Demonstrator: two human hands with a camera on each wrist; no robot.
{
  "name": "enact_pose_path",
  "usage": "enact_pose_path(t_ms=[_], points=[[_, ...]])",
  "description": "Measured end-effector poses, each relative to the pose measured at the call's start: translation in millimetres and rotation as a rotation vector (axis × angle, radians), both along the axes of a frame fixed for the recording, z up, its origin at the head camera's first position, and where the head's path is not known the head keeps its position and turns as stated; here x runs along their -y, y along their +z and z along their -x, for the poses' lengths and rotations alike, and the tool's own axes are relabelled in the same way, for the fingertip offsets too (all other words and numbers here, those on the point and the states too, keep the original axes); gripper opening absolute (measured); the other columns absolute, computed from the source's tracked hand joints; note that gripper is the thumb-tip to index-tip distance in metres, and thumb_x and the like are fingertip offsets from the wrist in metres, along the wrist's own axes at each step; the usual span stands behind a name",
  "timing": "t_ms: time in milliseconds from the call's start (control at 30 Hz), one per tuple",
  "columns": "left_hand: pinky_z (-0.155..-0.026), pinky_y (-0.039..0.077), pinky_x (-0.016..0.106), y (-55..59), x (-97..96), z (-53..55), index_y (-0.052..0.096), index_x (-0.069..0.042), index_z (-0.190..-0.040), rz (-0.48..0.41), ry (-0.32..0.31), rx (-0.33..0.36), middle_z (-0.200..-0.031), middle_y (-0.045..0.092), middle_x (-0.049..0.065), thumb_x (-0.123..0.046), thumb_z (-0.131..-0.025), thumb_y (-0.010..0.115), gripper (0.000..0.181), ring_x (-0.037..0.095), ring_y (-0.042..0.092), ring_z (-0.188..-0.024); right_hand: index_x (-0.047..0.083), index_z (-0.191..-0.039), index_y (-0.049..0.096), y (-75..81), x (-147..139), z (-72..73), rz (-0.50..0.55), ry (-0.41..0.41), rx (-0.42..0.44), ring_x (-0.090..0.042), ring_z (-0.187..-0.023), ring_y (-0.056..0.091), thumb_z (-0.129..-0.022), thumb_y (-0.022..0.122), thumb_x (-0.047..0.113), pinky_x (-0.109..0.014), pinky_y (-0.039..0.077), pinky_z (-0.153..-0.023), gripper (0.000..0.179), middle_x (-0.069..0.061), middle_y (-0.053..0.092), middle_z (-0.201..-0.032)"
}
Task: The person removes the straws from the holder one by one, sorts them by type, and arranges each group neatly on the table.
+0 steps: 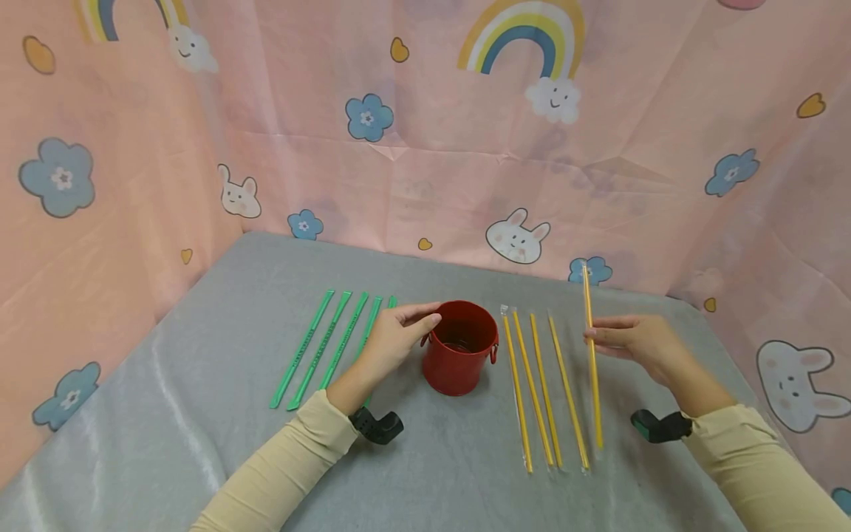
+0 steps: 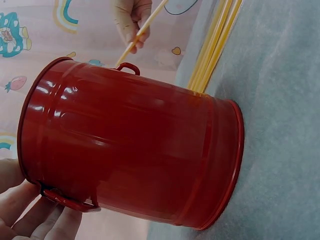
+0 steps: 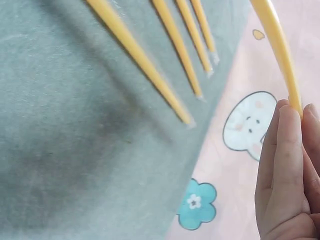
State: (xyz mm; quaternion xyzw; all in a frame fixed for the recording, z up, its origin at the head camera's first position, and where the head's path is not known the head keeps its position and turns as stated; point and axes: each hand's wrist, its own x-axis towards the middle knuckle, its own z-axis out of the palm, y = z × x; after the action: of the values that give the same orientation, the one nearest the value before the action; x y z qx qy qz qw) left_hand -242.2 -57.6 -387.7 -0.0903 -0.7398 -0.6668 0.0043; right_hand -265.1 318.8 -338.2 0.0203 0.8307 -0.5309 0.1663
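Note:
A small red metal bucket (image 1: pixel 455 366) with side handles stands upright on the table. My left hand (image 1: pixel 394 336) holds it at the rim, by the left handle; in the left wrist view the fingers (image 2: pixel 32 210) lie against that handle side. My right hand (image 1: pixel 641 343) pinches a yellow straw (image 1: pixel 592 362) in a clear wrapper between thumb and fingers, raised above the table. That straw (image 3: pixel 280 45) also crosses the top right of the right wrist view. Several more wrapped yellow straws (image 1: pixel 540 391) lie side by side between bucket and right hand.
Several green-wrapped straws (image 1: pixel 312 347) lie in a row left of the bucket, some partly hidden by the left arm. Grey cloth covers the table (image 1: pixel 425 473). A pink patterned curtain (image 1: pixel 425 192) rises behind and along both sides.

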Motion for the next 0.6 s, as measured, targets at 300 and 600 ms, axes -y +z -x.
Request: enact_pose_path(t_ms=[300, 600], points=[[-0.057, 0.032, 0.023, 2.5, 0.1, -1.5, 0.069, -0.007, -0.127, -0.005, -0.005, 0.007, -0.126, 0.069, 0.014, -0.018, -0.095, 0.069, 0.034, 0.013, 0.052, -0.084, -0.018, -0.14, 0.042, -17.1, -5.6, -2.7, -0.043, -0.006, 0.03, 0.001, -0.084, 0.071, -0.094, 0.07, 0.02, -0.029, 0.059, -0.087, 0.066, 0.012, 0.074, -0.095], [-0.061, 0.036, 0.023, 3.3, -0.1, -2.2, 0.069, -0.007, -0.127, -0.001, 0.0, 0.008, -0.126, 0.069, 0.013, -0.018, -0.095, 0.068, 0.034, 0.014, 0.054, -0.089, -0.02, -0.136, 0.046, -28.7, -8.9, -2.1, -0.071, 0.006, 0.067, -0.004, -0.084, 0.072, -0.095, 0.068, 0.014, -0.031, 0.06, -0.083, 0.058, 0.002, 0.075, -0.099]])
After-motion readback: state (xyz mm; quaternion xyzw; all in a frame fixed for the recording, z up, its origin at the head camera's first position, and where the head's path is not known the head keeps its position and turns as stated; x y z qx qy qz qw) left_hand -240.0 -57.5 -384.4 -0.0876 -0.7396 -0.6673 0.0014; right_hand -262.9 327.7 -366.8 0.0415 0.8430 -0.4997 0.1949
